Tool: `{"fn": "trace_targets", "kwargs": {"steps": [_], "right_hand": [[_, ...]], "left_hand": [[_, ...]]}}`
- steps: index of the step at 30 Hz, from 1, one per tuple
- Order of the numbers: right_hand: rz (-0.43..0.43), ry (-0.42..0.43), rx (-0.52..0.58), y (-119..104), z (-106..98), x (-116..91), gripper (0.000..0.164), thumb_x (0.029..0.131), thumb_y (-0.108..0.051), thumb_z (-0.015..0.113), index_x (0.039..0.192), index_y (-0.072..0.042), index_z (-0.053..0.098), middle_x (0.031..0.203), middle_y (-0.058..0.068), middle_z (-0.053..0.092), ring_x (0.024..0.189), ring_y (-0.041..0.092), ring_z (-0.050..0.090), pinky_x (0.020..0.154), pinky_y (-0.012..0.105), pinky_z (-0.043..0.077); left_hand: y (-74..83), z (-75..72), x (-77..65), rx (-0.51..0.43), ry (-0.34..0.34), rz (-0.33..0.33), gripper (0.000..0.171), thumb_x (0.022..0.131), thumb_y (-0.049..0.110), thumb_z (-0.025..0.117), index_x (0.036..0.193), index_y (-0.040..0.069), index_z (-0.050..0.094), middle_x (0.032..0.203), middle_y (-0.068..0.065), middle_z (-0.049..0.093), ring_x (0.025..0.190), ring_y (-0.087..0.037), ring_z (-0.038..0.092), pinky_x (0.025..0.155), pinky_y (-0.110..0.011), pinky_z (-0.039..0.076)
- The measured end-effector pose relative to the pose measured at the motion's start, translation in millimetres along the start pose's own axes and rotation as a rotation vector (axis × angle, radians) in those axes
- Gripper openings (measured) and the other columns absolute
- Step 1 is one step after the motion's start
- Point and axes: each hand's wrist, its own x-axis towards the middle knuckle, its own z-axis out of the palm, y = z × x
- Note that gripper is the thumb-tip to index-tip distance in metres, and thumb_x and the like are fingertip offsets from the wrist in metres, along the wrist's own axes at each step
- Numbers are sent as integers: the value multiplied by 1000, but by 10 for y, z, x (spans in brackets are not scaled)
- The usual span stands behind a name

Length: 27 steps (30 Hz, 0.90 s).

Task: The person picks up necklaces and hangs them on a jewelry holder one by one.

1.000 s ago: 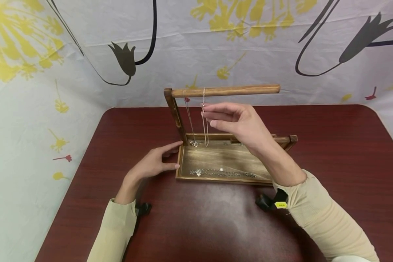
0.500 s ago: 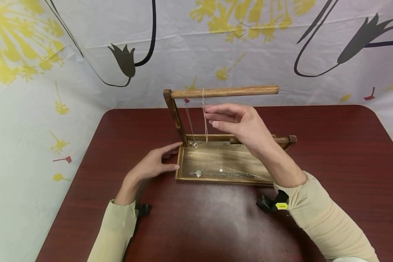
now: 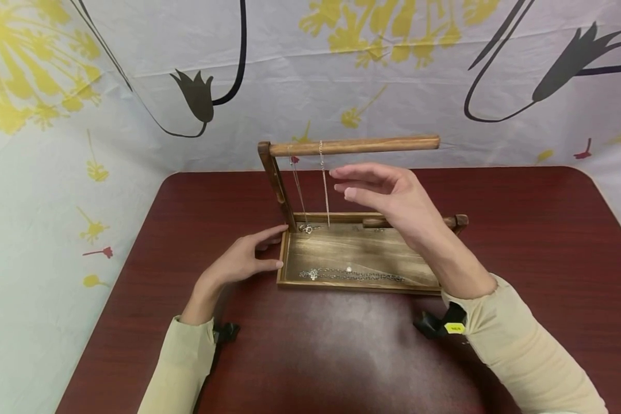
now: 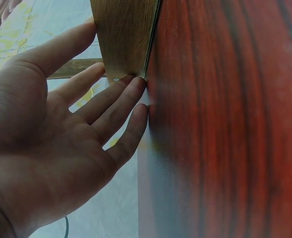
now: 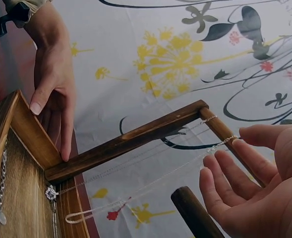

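Thin necklace (image 3: 325,187) hangs from the upper bar (image 3: 383,145) over a wooden tray (image 3: 357,287), closer to the bar's left end than to its free right end. It drops almost straight down, and its bottom shows near the tray's back edge. The right hand (image 3: 401,198) is just to the right of it, much nearer than the left hand (image 3: 240,256). That side-by-side spot seems to matter most. The right grip holds nothing, with its fingers a bit bent. The head view shows a small gap, but in the right wrist view the fingertips look so close to the chain that a light touch is hard to rule out.

The left hand is at the tray's left edge, touching it, its grip spread wide and wrapped around nothing.

A second necklace (image 3: 299,190) hangs by the post (image 3: 278,187). More chains (image 3: 367,276) lie along the tray's front edge.

The right arm hides the tray's right edge. Bits near the lower bar (image 3: 375,222) are too small to name. From the head, the first loop's two sides blend into one line.
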Motion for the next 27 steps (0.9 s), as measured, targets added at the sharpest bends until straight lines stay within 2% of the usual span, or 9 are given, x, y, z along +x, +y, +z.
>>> {"fn": "trace_targets", "kwargs": {"steps": [3, 11, 19, 27], "right_hand": [[5, 4, -11, -6, -37, -28, 38, 92, -12, 73, 129, -7, 66, 127, 9, 67, 115, 28, 64, 96, 31, 51], [-1, 2, -131, -32, -147, -100, 37, 96, -14, 68, 132, -10, 64, 127, 5, 67, 111, 23, 66, 93, 32, 52], [-20, -2, -126, -39, -215, -140, 35, 95, -11, 68, 130, -8, 64, 128, 10, 66, 109, 24, 67, 88, 29, 53], [-2, 7, -161, -39, -309, -228, 36, 95, -12, 69, 130, -8, 64, 126, 9, 67, 109, 25, 67, 88, 29, 55]], "left_hand": [[2, 0, -4, -2, -2, -6, 76, 88, 22, 78, 154, 23, 39, 145, -7, 52, 133, -25, 49, 108, -46, 41], [-2, -7, 1, -15, -2, 2, 76, 88, 22, 78, 154, 23, 40, 146, -8, 51, 133, -25, 49, 107, -46, 41], [-4, -14, -1, -11, -2, -5, 76, 88, 23, 78, 154, 24, 40, 146, -7, 52, 133, -24, 49, 107, -46, 42], [7, -12, 9, -10, 3, -7, 76, 88, 21, 79, 153, 23, 41, 145, -6, 53, 132, -23, 50, 108, -45, 41]]}}
